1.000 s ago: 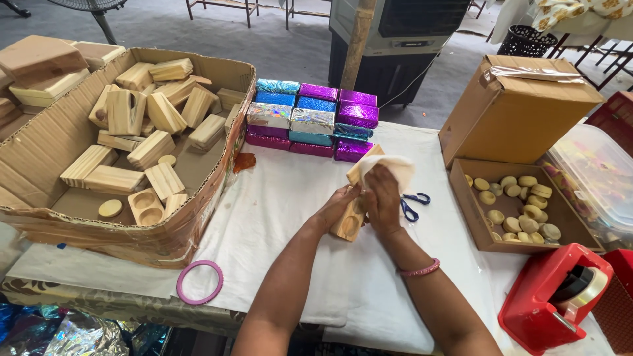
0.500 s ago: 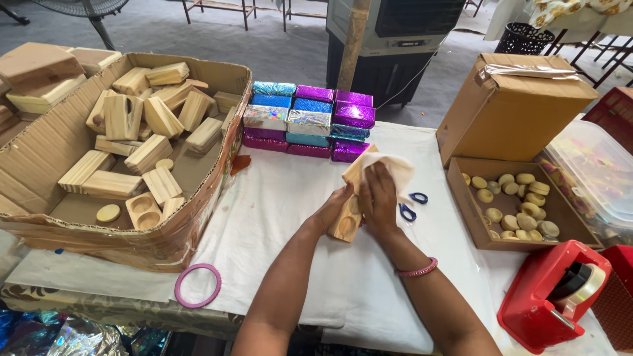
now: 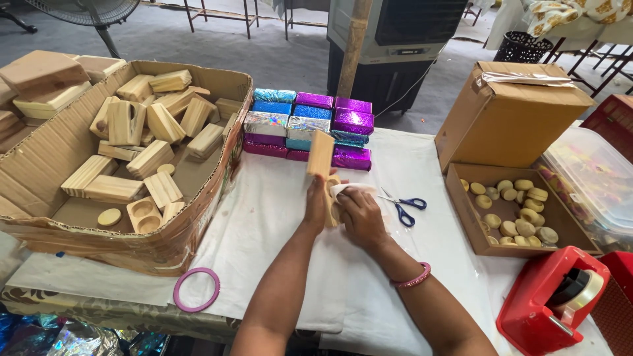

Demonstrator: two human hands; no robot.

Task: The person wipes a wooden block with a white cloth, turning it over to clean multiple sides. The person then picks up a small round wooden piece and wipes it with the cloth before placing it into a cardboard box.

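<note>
Grey concrete floor [image 3: 277,53] in even daylight. Tabletop [image 3: 277,217] under white cloth. Behind it: dark air cooler [image 3: 395,46] with a bamboo post [image 3: 353,46] in front, fan base [image 3: 86,10] far left, black basket [image 3: 521,46] right.

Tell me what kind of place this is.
Likely a small craft packing workshop: a carton of wooden blocks, stacked foil-wrapped blocks, a red tape dispenser, and both hands on a wooden block.
</note>
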